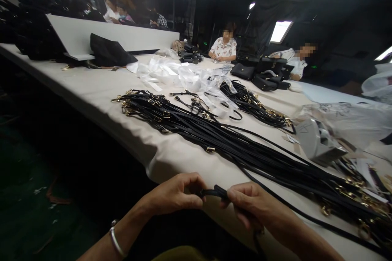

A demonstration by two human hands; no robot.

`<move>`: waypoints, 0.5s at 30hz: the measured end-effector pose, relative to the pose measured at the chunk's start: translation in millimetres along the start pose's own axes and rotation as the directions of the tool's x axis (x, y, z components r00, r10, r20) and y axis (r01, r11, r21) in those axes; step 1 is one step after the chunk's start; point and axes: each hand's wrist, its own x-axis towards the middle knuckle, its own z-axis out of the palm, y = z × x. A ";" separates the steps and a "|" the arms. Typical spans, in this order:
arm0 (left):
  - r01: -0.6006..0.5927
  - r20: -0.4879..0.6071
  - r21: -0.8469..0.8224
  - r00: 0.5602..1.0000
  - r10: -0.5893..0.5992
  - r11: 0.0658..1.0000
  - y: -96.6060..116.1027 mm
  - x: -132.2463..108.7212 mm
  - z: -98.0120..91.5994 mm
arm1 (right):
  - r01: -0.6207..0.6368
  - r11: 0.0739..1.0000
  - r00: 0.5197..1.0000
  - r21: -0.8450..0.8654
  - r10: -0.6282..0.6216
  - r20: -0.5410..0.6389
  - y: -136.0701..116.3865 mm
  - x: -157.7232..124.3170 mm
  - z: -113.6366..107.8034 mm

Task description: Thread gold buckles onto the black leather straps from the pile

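Note:
Between my two hands runs a black strap (219, 191), at the near edge of the table. My left hand (180, 193), with a silver bangle at its wrist, closes thumb and fingers on one end of it. My right hand (252, 204) pinches the strap where it is folded over, and more of the strap hangs below that hand. Just beyond lies a long bundle of black straps (220, 138) with gold buckles. A single gold buckle (210, 149) rests at the bundle's near side.
Crumpled white wrapping (183, 72) and a second strap pile (257, 106) lie farther back. Black bags (266, 73) stand near two seated people. At right are a white tape dispenser-like object (318, 140) and clear plastic (352, 120). The cloth-covered table edge (122, 130) runs leftward.

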 end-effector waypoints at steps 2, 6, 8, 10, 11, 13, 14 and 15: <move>0.000 -0.052 0.045 0.999 0.002 0.999 -4.6 -2.7 -0.1 | -0.021 0.999 1.000 -0.036 0.021 -0.001 4.1 -1.6 -5.5; 0.011 -0.189 0.153 0.982 0.018 0.988 -1.8 -3.2 8.2 | -0.097 0.991 0.994 -0.094 0.092 -0.058 8.3 -0.6 -5.1; -0.023 -0.215 0.272 0.973 0.084 0.962 1.2 -1.3 14.1 | -0.130 0.988 0.989 -0.087 0.124 -0.077 7.9 1.4 -0.4; -0.100 -0.202 0.374 0.961 0.187 0.922 2.4 1.2 20.3 | -0.151 0.984 0.985 -0.097 0.141 -0.101 6.7 4.0 5.0; -0.138 -0.192 0.399 0.954 0.229 0.906 2.2 2.4 23.3 | -0.149 0.983 0.984 -0.108 0.136 -0.119 6.3 5.3 7.5; -0.181 -0.202 0.393 0.940 0.277 0.902 0.7 4.4 28.6 | -0.108 0.987 0.983 -0.117 0.089 -0.160 6.1 7.7 11.3; -0.187 -0.225 0.370 0.932 0.283 0.910 -0.2 5.0 30.7 | -0.085 0.990 0.983 -0.109 0.066 -0.171 6.6 8.7 12.7; -0.188 -0.250 0.341 0.926 0.281 0.921 -1.0 5.3 32.4 | -0.069 0.993 0.984 -0.091 0.053 -0.170 7.5 9.4 13.6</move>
